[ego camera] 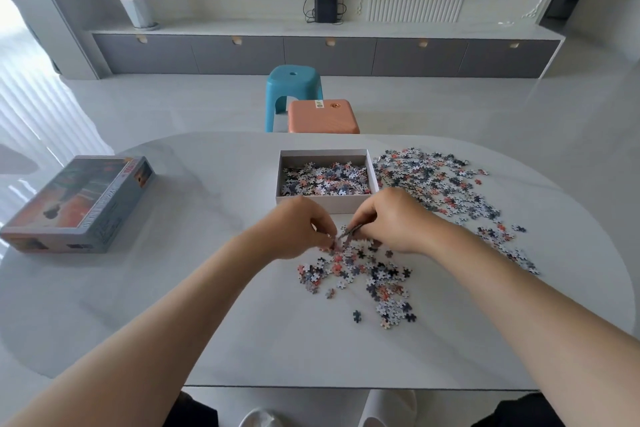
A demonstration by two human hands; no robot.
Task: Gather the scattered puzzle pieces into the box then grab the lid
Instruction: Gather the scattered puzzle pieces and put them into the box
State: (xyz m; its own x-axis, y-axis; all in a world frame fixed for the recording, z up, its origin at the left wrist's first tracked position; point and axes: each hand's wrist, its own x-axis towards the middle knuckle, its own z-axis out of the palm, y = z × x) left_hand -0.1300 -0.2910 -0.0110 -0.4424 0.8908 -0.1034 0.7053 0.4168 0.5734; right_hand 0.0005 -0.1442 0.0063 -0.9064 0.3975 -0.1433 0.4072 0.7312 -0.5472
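Since the puzzle pieces (360,274) are small, flat and light, they are judged easy to lift but liable to slide on a smooth surface and to spill from a loose grip; scooping a heap between two cupped hands, or sweeping it towards the box, appears sounder than taking single pieces by the edge; they look stiff enough to bear that, though tabs could bend under pressure.

One cluster lies on the worktop (194,315) just in front of the box; a second, wider scatter (446,191) lies to the right of the box and trails towards the near right edge.

The left hand (301,229) and right hand (391,222) meet at the far edge of the near cluster, fingers curled, each pinching a few pieces; how many cannot be told.

The box (325,157) stands open, upright, past the hands; a shallow layer of pieces covers its floor, well below the rim; capacity for more is judged ample.

The lid (76,204) lies printed face up, well apart at the left of the worktop; being rigid, light card, it should lift by its long sides.

Beyond the worktop stand a blue stool (293,87) and an orange stool (322,116), touching or nearly so.
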